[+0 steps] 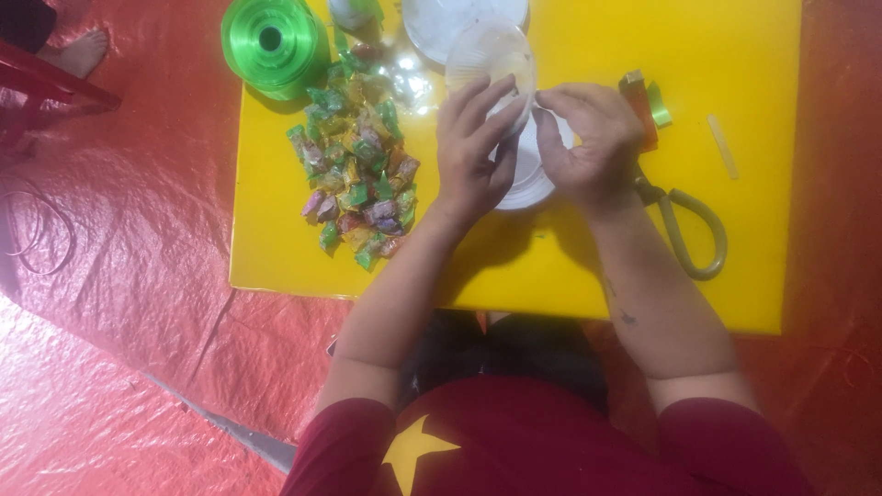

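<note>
While the wrapped candies [358,174] are sitting on the yellow worktop [753,184], both hands, left hand [470,152] and right hand [593,142], are gripping a clear plastic cup [491,60].

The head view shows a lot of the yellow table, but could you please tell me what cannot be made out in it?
- Clear plastic lid, head view: the left hand and right hand cover its lower rim.
- Scissors: blades hidden under the right hand.
- White containers: cut off by the top edge.
- Wrapped candies: too small and blurred to tell their kind.
- Bare foot: its owner is cut off at the top left corner.
</note>
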